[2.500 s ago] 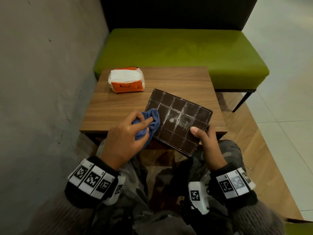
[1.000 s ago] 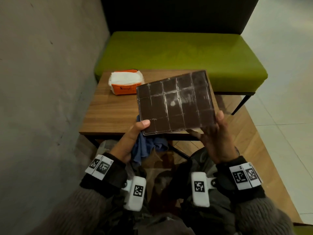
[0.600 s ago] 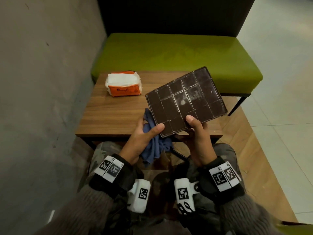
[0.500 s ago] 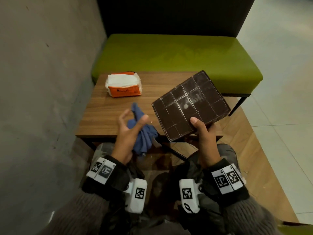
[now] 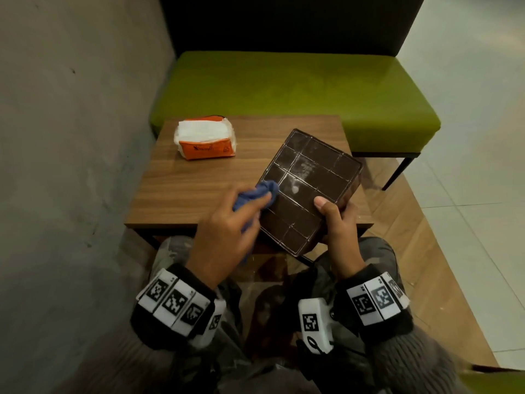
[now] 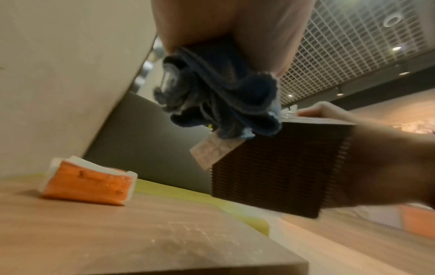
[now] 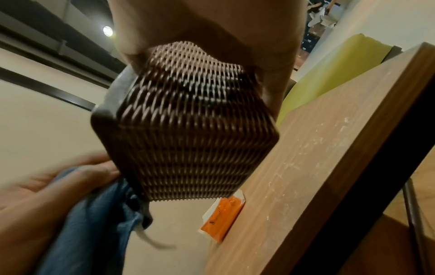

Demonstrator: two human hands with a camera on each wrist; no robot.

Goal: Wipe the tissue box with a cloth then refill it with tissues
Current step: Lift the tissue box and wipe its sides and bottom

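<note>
The dark brown tissue box (image 5: 309,183) is held tilted above the near right part of the wooden table (image 5: 199,183), its gridded flat face turned up with whitish smears on it. My right hand (image 5: 338,223) grips its near right corner, thumb on the face. The box's woven sides (image 7: 193,134) show in the right wrist view and the box (image 6: 277,174) in the left wrist view. My left hand (image 5: 227,231) holds a bunched blue cloth (image 5: 255,194) against the box's left edge. The cloth (image 6: 221,100) hangs from my fingers. An orange and white tissue pack (image 5: 206,140) lies at the table's far left.
A green bench (image 5: 284,95) with a dark backrest stands behind the table. A grey wall (image 5: 71,137) runs along the left side. Light tiled floor (image 5: 468,137) lies to the right. White dust specks mark the table top (image 7: 306,167).
The right hand turned and lowered the box toward the table's near right. My left hand let go of the box, gathered the blue cloth and brought it onto the box's left edge.
</note>
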